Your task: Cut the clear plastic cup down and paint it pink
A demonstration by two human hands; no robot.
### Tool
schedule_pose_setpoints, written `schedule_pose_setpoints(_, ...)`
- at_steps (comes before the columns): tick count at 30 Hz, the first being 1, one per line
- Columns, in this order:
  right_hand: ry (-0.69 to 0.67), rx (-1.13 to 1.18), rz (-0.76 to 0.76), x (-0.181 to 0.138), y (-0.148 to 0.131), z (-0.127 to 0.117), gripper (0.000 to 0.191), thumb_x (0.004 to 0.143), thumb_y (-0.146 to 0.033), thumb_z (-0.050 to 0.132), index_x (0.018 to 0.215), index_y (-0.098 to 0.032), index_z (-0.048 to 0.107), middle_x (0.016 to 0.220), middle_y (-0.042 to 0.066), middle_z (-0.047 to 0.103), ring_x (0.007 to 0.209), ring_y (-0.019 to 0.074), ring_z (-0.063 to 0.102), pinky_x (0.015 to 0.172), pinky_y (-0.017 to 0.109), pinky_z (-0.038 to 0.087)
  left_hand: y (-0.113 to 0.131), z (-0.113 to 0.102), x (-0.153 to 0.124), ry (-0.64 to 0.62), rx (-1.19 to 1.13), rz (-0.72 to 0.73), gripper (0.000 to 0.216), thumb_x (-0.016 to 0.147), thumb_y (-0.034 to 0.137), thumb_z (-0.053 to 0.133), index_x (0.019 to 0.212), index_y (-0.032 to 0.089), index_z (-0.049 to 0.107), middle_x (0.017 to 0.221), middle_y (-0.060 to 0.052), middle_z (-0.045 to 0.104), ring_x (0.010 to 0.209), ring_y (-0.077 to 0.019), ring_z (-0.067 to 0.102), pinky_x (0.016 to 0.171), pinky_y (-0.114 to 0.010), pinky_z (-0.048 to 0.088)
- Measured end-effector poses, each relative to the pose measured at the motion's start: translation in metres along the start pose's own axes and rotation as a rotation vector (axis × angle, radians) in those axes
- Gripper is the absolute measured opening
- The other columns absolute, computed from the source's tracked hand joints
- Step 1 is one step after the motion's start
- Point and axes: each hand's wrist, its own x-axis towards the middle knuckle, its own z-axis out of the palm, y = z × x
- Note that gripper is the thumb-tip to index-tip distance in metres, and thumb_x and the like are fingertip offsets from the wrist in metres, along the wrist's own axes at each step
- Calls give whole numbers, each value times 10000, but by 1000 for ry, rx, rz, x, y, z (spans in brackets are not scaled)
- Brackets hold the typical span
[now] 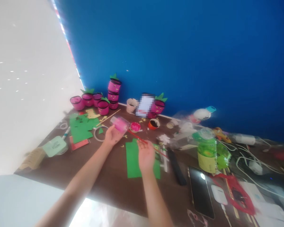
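Observation:
My left hand [113, 137] is closed around a clear plastic cup [120, 124] that is tipped on its side and partly coloured pink. In my right hand [146, 159], palm upward, is a thin red paintbrush [134, 135]. Its far end points at the cup's rim; blur hides whether the two touch. Just beyond the cup sits a small dish of pink paint [135, 126]. Under my right hand lies a green sheet [132, 165].
Several pink pots [103, 107] with green leaf tops stand along the blue wall. A cut green sheet [81, 127] and a tape ring [97, 135] lie left. At right are a black phone [201, 192], a green bottle [207, 154] and white cables [246, 157].

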Motion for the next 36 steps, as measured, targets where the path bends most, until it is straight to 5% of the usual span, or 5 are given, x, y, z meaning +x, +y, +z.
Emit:
schedule_pose_setpoints(13,-23,15,29,2,0,-2,127,745,-310,554,760,-186,574,755,15,661,788,158,631,916,430,415,-1,-5,1,-23,-1,-8,311,721,246,530,1012,162,602,1091,-70,643,1215,-244,447,1054,-419,314)
schedule_pose_setpoints(21,188,92,150,7,3,-1,117,786,-292,542,746,-182,529,669,-10,627,716,121,634,902,362,459,1,-8,1,-114,61,-31,400,652,217,578,1048,168,590,1026,-75,664,1203,-246,461,1076,-410,276)
schedule_pose_setpoints(36,241,156,286,3,8,3,170,839,-318,534,796,-153,538,738,16,631,779,108,640,874,295,500,1,-9,-3,-145,187,-65,542,588,217,656,1118,160,553,967,-73,673,1080,-270,554,1027,-427,314)
